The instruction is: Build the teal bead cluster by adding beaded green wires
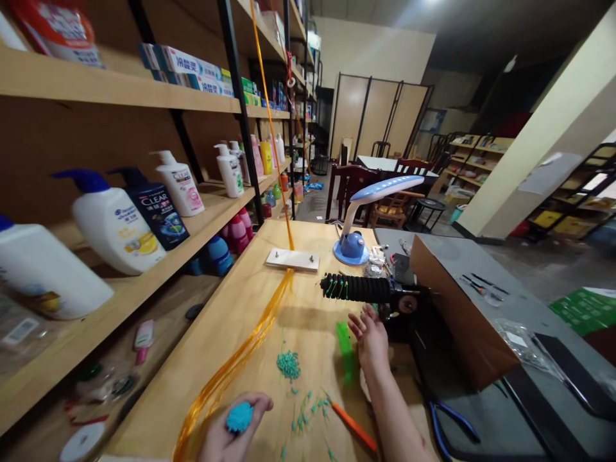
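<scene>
My left hand (pixel 233 427) is low in the view, its fingers wrapped round a turquoise bundle (pixel 239 418). My right hand (pixel 369 333) is spread, with nothing in its fingers, beside a green strip (pixel 344 351) and below a black ribbed roller (pixel 359 288) with green threads round its end. Between the hands lies a pile of small teal beads (pixel 288 364), with several green-threaded pieces (pixel 304 410) nearer me. An orange-handled tool (pixel 353 427) lies by my right forearm. Orange threads (pixel 231 366) run from under a pale plate (pixel 292 259) down past my left hand.
A blue desk lamp (pixel 351 247) stands at the table's far edge. Shelves (pixel 206 221) with bottles line the left. On the right are a brown board (pixel 462 314), blue-handled pliers (pixel 455 420) and a grey table (pixel 529 308) with tools and plastic bags.
</scene>
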The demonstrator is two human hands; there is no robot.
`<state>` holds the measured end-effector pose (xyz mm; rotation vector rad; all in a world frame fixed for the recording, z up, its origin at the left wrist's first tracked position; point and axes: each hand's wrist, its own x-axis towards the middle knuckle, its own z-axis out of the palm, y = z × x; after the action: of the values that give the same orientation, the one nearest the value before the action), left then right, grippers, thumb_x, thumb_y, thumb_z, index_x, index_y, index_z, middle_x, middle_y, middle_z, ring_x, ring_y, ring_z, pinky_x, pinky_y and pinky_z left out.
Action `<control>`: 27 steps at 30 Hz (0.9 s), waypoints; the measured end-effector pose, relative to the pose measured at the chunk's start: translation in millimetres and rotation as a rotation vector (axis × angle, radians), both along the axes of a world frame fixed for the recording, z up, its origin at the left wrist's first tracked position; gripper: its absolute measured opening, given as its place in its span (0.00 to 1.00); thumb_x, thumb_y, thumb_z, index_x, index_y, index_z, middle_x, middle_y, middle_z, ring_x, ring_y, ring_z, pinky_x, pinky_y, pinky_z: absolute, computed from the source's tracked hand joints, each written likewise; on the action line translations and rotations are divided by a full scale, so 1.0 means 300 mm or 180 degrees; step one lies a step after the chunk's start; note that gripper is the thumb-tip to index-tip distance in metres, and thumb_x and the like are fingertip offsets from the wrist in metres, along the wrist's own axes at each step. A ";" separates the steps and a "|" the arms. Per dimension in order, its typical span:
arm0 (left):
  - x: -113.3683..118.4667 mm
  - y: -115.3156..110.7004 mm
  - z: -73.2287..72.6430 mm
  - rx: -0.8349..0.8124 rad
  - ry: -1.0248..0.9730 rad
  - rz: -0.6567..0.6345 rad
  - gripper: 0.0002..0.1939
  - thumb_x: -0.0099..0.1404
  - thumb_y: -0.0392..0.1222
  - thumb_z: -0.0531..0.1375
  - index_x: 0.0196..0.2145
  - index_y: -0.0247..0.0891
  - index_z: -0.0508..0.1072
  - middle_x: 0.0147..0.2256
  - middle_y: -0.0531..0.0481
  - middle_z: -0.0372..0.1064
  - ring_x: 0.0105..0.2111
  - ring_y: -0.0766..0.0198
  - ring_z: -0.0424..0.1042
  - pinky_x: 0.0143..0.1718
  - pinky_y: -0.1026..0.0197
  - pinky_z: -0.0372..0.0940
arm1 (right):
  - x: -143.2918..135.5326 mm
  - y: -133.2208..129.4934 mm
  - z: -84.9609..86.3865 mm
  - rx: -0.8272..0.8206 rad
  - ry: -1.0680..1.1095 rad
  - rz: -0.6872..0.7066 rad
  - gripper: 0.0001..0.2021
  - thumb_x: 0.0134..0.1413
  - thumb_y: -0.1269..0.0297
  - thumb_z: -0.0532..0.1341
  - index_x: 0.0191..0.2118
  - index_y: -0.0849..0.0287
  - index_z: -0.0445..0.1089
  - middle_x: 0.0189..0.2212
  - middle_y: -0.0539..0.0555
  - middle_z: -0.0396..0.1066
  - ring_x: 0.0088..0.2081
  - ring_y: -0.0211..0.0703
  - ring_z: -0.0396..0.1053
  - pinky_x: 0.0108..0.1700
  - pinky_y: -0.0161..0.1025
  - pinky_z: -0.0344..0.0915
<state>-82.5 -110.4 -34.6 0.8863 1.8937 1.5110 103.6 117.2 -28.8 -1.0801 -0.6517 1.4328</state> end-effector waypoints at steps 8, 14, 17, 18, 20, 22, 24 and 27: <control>0.006 -0.017 -0.045 -0.0030 0.0328 -0.0105 0.18 0.52 0.56 0.68 0.28 0.38 0.81 0.29 0.43 0.82 0.32 0.51 0.81 0.35 0.59 0.76 | 0.149 -0.305 0.014 0.1220 -0.2296 0.1299 0.10 0.55 0.58 0.63 0.37 0.58 0.76 0.31 0.55 0.77 0.31 0.46 0.73 0.32 0.38 0.67; 0.003 -0.007 -0.030 -0.0261 0.0939 -0.0145 0.19 0.58 0.58 0.63 0.26 0.39 0.79 0.25 0.46 0.80 0.26 0.55 0.79 0.30 0.61 0.73 | 0.246 -0.436 -0.076 0.2653 -0.4113 0.1567 0.08 0.55 0.68 0.62 0.42 0.53 0.72 0.34 0.54 0.75 0.37 0.51 0.72 0.37 0.41 0.67; 0.019 0.009 -0.027 -0.0332 0.1207 -0.0216 0.17 0.60 0.56 0.61 0.26 0.40 0.78 0.24 0.48 0.79 0.25 0.56 0.78 0.28 0.62 0.71 | 0.249 -0.452 -0.108 0.2948 -0.4440 0.1475 0.09 0.56 0.71 0.60 0.41 0.53 0.70 0.33 0.53 0.74 0.35 0.50 0.71 0.36 0.41 0.67; 0.028 0.015 -0.025 -0.0322 0.1239 -0.0242 0.16 0.60 0.55 0.61 0.26 0.40 0.78 0.24 0.48 0.79 0.25 0.57 0.78 0.28 0.62 0.71 | 0.247 -0.455 -0.115 0.2995 -0.4491 0.1420 0.08 0.57 0.71 0.58 0.41 0.53 0.69 0.33 0.53 0.73 0.34 0.50 0.71 0.35 0.41 0.67; 0.046 0.028 -0.021 -0.0286 0.1240 -0.0271 0.15 0.61 0.54 0.61 0.26 0.40 0.78 0.24 0.48 0.79 0.25 0.57 0.77 0.28 0.62 0.71 | 0.243 -0.457 -0.121 0.3039 -0.4528 0.1334 0.07 0.61 0.71 0.55 0.40 0.53 0.69 0.31 0.53 0.72 0.32 0.49 0.71 0.34 0.40 0.66; 0.059 0.037 -0.013 -0.0258 0.1195 -0.0301 0.14 0.61 0.53 0.62 0.27 0.40 0.78 0.24 0.48 0.79 0.24 0.57 0.77 0.29 0.61 0.71 | 0.242 -0.457 -0.118 0.3053 -0.4491 0.1354 0.08 0.64 0.70 0.53 0.40 0.53 0.68 0.30 0.53 0.72 0.32 0.48 0.71 0.33 0.39 0.65; 0.063 0.039 -0.003 -0.0246 0.1122 -0.0303 0.14 0.61 0.53 0.62 0.26 0.40 0.77 0.24 0.48 0.79 0.25 0.57 0.77 0.30 0.61 0.71 | 0.247 -0.458 -0.108 0.3027 -0.4416 0.1389 0.08 0.66 0.68 0.52 0.38 0.54 0.68 0.30 0.53 0.72 0.31 0.47 0.71 0.33 0.38 0.64; 0.054 0.024 0.012 -0.0271 0.0974 -0.0305 0.15 0.59 0.53 0.62 0.25 0.39 0.77 0.24 0.48 0.78 0.26 0.56 0.77 0.30 0.61 0.71 | 0.262 -0.460 -0.083 0.2978 -0.4325 0.1384 0.09 0.68 0.64 0.52 0.37 0.54 0.67 0.29 0.53 0.72 0.31 0.46 0.71 0.33 0.38 0.63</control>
<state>-66.4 -103.1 -31.1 1.2065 2.0775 1.2859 182.2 -20.7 -53.8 -1.0126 -2.3298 0.3253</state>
